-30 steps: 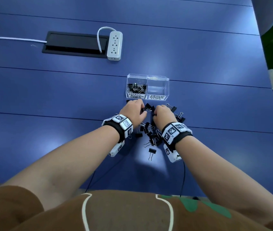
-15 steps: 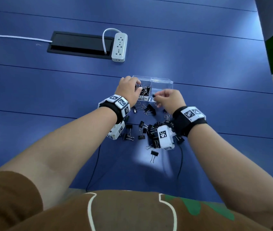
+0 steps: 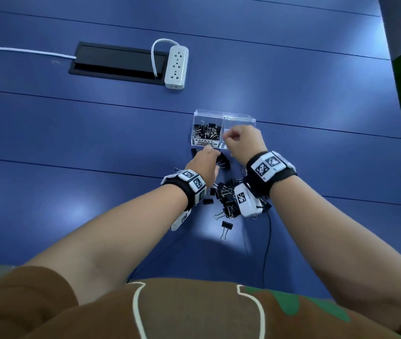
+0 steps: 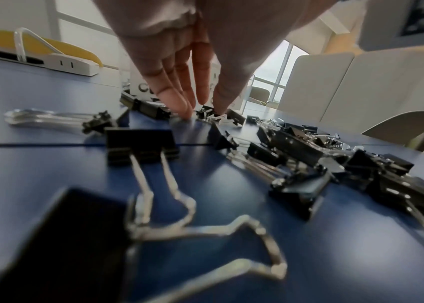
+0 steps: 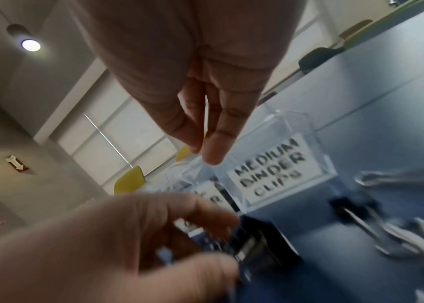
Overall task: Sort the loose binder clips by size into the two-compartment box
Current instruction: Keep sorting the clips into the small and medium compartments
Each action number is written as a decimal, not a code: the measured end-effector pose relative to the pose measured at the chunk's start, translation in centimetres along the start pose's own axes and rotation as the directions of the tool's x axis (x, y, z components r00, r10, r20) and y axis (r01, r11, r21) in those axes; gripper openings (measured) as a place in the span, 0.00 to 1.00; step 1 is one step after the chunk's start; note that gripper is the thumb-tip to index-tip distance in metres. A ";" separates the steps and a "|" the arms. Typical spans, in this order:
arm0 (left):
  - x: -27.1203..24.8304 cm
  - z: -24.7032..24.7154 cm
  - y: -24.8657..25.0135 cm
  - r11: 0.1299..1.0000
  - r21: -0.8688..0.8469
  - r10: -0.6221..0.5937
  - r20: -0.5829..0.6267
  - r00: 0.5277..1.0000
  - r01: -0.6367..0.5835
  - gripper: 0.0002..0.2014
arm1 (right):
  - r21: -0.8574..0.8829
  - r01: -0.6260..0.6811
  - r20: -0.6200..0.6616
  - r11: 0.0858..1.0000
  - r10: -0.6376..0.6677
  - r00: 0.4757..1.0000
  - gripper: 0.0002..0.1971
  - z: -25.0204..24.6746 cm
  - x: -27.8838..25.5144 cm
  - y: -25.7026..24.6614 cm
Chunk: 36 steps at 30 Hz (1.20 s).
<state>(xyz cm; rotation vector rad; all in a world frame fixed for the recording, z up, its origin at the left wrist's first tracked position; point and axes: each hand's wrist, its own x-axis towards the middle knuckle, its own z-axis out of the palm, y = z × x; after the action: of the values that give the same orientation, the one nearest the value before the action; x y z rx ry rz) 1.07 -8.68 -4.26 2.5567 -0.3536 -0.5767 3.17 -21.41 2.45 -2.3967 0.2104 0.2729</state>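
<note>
The clear two-compartment box (image 3: 224, 116) stands mid-table; its left half holds several small black clips (image 3: 206, 130). The right half, labelled MEDIUM BINDER CLIPS (image 5: 270, 170), is partly hidden by my right hand. My right hand (image 3: 228, 138) hovers over the box front near the divider, its thumb and forefinger tips (image 5: 204, 152) nearly touching, and I see nothing between them. My left hand (image 3: 209, 152) is down on the table just before the box, and its fingertips (image 4: 179, 106) and thumb pinch a small binder clip (image 4: 206, 113). The loose clip pile (image 3: 228, 194) lies between my wrists.
A white power strip (image 3: 176, 66) and a black cable hatch (image 3: 116, 61) sit at the back left. One clip (image 3: 226, 227) lies alone nearer me. A medium clip (image 3: 224, 160) lies right of my left hand. A black wire (image 3: 266, 241) trails towards me.
Both hands rose from the pile to the box. Since then my left hand has dropped back to the clips in front of it, while my right hand stays over the box.
</note>
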 end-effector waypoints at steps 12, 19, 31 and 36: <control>-0.3 0.5 0.2 0.993 -0.089 -0.076 0.017 0.997 0.078 0.10 | -0.256 0.069 0.237 0.964 -0.007 0.972 0.18 3.5 -2.9 5.0; -1.5 -0.9 -0.8 0.982 -0.178 -0.073 -0.022 0.997 0.068 0.05 | 0.003 -0.066 0.068 0.998 0.065 0.996 0.13 2.1 -2.8 6.2; -2.6 -1.5 0.4 0.988 -0.148 -0.039 0.054 0.998 0.046 0.10 | -0.129 -0.219 0.050 0.967 0.227 0.973 0.08 -0.5 -4.0 9.6; -3.3 -1.2 0.7 0.991 0.098 0.078 0.135 0.988 -0.092 0.11 | -0.200 -0.176 0.098 0.964 0.198 0.975 0.06 0.5 -4.2 9.2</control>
<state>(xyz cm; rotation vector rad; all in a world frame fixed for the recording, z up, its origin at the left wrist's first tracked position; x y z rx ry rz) -1.41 -7.67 -1.82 2.5943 -0.5499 -0.7135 -3.05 -27.53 -2.74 -2.5419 0.3726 0.5429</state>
